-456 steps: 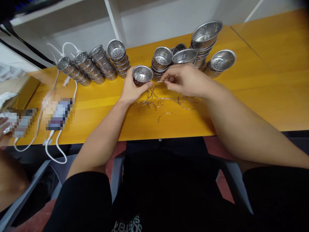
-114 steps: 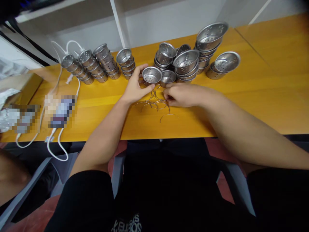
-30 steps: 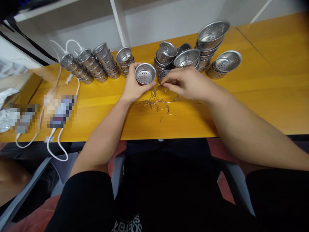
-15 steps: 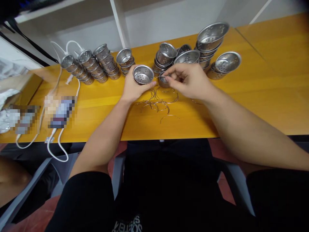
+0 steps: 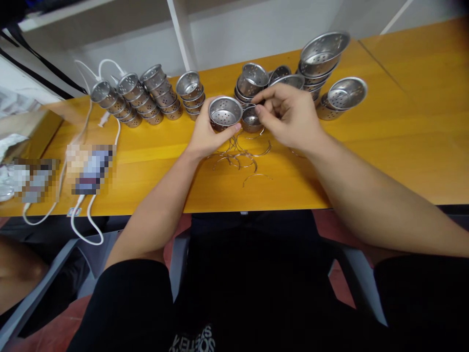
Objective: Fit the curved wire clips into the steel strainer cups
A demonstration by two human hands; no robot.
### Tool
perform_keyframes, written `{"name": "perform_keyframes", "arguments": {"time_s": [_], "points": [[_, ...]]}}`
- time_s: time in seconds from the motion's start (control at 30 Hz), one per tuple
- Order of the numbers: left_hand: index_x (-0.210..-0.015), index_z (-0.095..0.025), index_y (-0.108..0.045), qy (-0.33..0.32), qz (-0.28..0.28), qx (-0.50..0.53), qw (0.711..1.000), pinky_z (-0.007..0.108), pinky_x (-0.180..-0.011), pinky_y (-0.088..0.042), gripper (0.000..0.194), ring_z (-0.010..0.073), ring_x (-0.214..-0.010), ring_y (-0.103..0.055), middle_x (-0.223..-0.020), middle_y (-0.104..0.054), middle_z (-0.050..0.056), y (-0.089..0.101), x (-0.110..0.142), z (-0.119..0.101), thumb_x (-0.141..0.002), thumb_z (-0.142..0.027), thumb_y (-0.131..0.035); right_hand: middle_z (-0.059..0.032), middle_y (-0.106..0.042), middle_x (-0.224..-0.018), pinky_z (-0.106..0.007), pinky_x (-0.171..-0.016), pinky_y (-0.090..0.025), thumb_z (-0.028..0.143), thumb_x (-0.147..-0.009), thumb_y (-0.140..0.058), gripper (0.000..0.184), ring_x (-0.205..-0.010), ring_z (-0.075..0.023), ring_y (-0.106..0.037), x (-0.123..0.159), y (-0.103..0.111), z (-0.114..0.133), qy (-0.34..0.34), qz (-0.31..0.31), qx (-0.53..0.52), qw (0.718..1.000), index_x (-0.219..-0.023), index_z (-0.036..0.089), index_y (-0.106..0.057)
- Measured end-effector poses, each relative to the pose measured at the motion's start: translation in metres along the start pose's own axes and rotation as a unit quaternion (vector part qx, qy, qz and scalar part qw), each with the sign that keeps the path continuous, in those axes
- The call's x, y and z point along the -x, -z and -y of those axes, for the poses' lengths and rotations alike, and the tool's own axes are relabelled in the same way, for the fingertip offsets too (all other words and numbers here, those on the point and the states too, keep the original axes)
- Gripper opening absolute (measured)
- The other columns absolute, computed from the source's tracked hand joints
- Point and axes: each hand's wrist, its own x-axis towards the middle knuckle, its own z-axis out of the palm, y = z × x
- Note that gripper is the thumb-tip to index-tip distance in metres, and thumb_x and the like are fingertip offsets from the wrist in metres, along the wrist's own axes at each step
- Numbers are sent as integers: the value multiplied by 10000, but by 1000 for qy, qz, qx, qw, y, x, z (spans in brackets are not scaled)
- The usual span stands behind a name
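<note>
My left hand [image 5: 205, 131] is wrapped round a perforated metal cup [image 5: 224, 113], its open mouth tilted up toward me. Just right of it, my right hand [image 5: 289, 115] pinches a thin curved wire [image 5: 250, 105] between thumb and forefinger, near the cup's rim. Whether the wire touches the cup, I cannot tell. Behind the fingers, a smaller metal cup [image 5: 251, 120] stands on the table. Below both hands lie several loose curved wires [image 5: 238, 161] in a heap.
Stacks of perforated cups [image 5: 150, 98] line the table's back left. More stacks [image 5: 322, 61] stand behind my right hand, and a tilted pair [image 5: 346, 94] is farther right. A phone [image 5: 93, 171] with white cables lies at left, near a cardboard box [image 5: 44, 132]. A person's knee shows lower left.
The left hand has moved slightly right with the cup, closer to the right hand. The right hand has shifted a little, still pinching the wire.
</note>
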Motion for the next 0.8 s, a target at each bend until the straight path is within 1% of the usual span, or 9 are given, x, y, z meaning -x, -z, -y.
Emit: {"name": "perform_keyframes", "arguments": {"time_s": [0.13,0.2,0.3,0.37,0.47,0.53,0.67,0.73,0.8], "points": [[-1734,-346,-507,3,8,16,1000,614,-1354,-693,1014,391,-1570,-806,-1598,-742,136,-8,4,-12,-1038,-1016,-816,-179,-859,-1211,-571,-965,-637,895,-1246,-460,842,-1119,-444,-780,-1,-1,2,-6,7,24,1000,-1788,287,-675],[-1719,-347,-501,2,13,21,1000,603,-1326,-715,994,381,-1548,-824,-1585,-740,123,-12,6,-18,-1044,-992,-841,-173,-863,-1211,-592,-968,-652,874,-1258,-431,826,-1118,-458,-795,-1,-3,2,-8,9,28,1000,-1808,304,-667],[-1771,-360,-443,-2,32,21,999,590,-1321,-726,1032,370,-1555,-828,-1636,-711,123,-15,9,-29,-1048,-941,-892,-169,-850,-1155,-606,-982,-670,889,-1261,-393,852,-1120,-471,-806,-2,-7,3,-17,13,49,999,-1816,299,-658],[-1817,-364,-406,-3,48,14,999,608,-1337,-722,1077,384,-1588,-813,-1676,-685,136,-15,11,-36,-1045,-900,-931,-168,-840,-1134,-604,-995,-677,908,-1263,-346,879,-1115,-467,-809,-2,-9,4,-15,17,63,998,-1795,288,-669],[-1833,-359,-404,-3,62,10,998,640,-1336,-724,1129,407,-1591,-811,-1671,-683,140,-15,13,-42,-1014,-882,-980,-167,-842,-1146,-586,-1004,-687,861,-1290,-272,855,-1102,-443,-811,-2,-12,4,-9,22,61,998,-1736,280,-712],[-1826,-354,-412,-4,66,12,998,629,-1331,-727,1153,412,-1583,-814,-1663,-691,139,-15,13,-43,-991,-890,-999,-169,-845,-1159,-568,-1012,-689,796,-1312,-286,798,-1096,-427,-813,-2,-13,4,-8,20,54,998,-1697,265,-740],[-1806,-352,-411,-5,67,23,998,580,-1309,-730,1147,398,-1555,-824,-1656,-701,133,-19,13,-43,-986,-895,-1001,-168,-854,-1145,-568,-1033,-688,676,-1320,-406,668,-1091,-431,-812,-3,-15,6,-20,14,51,998,-1689,247,-760],[-1763,-350,-439,-3,59,38,998,569,-1280,-741,1116,387,-1511,-843,-1626,-719,126,-22,12,-44,-975,-902,-1006,-166,-859,-1135,-582,-1037,-689,659,-1310,-426,654,-1088,-441,-807,-3,-15,8,-28,13,51,998,-1709,258,-754],[-1725,-348,-465,5,50,44,998,569,-1263,-747,1085,382,-1476,-854,-1600,-738,122,-23,12,-47,-967,-889,-1023,-166,-861,-1138,-583,-1029,-691,698,-1307,-396,695,-1095,-447,-808,-3,-15,10,-32,16,62,997,-1744,270,-727]]}}
